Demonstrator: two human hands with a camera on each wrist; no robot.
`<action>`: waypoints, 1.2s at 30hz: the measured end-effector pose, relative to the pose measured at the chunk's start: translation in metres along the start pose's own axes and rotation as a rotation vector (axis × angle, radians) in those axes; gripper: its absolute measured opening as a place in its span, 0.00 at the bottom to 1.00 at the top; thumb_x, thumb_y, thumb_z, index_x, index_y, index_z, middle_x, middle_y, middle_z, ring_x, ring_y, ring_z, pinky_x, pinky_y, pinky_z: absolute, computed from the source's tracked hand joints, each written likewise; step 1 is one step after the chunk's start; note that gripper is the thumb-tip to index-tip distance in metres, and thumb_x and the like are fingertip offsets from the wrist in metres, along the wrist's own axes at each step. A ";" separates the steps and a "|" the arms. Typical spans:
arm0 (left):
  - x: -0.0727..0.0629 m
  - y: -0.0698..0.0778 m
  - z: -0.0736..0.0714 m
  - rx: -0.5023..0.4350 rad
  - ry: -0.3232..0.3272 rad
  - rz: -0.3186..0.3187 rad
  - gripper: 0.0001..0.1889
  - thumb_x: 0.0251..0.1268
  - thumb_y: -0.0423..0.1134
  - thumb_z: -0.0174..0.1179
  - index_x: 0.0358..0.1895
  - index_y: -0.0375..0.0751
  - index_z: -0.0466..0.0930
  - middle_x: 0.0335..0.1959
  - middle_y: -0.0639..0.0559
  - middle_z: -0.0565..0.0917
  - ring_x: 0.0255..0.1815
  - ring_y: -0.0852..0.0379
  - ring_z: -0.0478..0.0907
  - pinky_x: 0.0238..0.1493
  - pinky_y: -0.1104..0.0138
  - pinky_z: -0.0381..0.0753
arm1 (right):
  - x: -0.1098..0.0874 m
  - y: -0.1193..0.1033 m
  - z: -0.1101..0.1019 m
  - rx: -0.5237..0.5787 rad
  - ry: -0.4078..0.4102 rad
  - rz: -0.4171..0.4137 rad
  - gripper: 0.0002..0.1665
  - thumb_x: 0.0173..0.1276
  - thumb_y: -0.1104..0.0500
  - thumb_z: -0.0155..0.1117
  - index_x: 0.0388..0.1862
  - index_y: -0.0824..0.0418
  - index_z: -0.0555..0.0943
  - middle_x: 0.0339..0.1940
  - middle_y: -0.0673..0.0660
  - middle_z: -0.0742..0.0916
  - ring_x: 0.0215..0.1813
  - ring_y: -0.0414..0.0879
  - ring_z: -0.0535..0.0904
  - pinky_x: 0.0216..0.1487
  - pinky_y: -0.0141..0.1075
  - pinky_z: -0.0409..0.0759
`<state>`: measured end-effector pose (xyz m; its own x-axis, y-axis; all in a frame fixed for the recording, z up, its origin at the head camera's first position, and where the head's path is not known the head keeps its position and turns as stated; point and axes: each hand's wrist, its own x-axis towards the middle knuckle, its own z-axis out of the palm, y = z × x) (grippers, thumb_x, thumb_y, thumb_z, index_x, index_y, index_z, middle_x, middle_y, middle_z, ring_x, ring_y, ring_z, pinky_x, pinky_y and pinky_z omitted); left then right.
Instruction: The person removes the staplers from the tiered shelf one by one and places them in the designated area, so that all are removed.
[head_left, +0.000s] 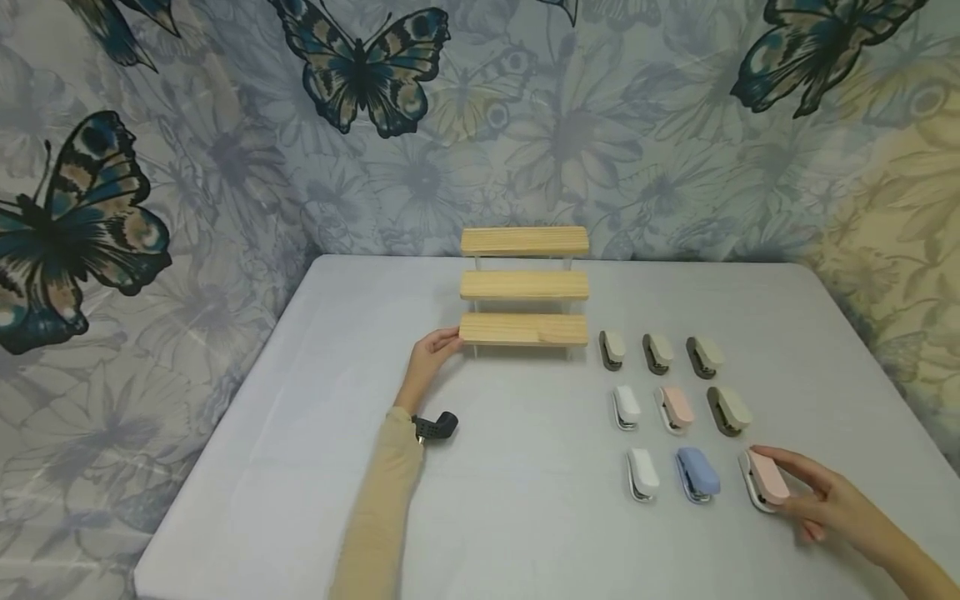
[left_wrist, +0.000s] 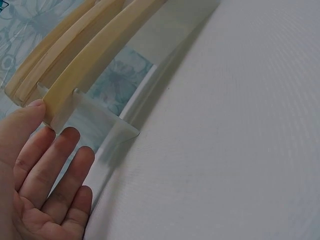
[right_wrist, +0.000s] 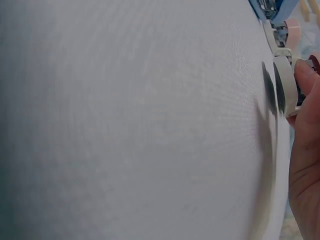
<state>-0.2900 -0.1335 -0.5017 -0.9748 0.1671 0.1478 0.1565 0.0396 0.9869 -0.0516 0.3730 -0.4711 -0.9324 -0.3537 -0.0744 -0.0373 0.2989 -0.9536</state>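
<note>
A three-tiered wooden display stand (head_left: 523, 330) with clear side supports rises at the back middle of the table. At its lowest board's left end, my left hand (head_left: 435, 354) pinches the corner, thumb above and index finger beneath, as the left wrist view (left_wrist: 50, 180) shows. Over on the front right, my right hand (head_left: 836, 504) grips a pink mini stapler (head_left: 768, 479) with a white base between thumb and fingers. The right wrist view has that stapler (right_wrist: 285, 85) at its right edge, partly hidden by the thumb; whether its base touches the table I cannot tell.
Several other mini staplers stand in rows right of the display stand: a blue one (head_left: 697, 475), white ones (head_left: 643, 473), another pink one (head_left: 677, 408) and pale green ones (head_left: 729, 411). All are on a white-covered table (head_left: 525, 500). Butterfly-patterned cloth (head_left: 420, 183) hangs behind.
</note>
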 end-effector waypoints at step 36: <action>-0.013 0.008 0.000 -0.007 -0.008 -0.054 0.20 0.59 0.35 0.59 0.53 0.29 0.71 0.52 0.39 0.75 0.50 0.49 0.73 0.50 0.64 0.71 | 0.004 0.005 0.003 0.209 -0.146 -0.048 0.52 0.58 0.80 0.50 0.71 0.57 0.33 0.62 0.26 0.60 0.15 0.46 0.70 0.11 0.43 0.69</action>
<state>-0.2759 -0.1355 -0.4962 -0.9805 0.1727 0.0941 0.1028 0.0420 0.9938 -0.0545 0.3706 -0.4774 -0.8692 -0.4915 -0.0544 0.0090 0.0943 -0.9955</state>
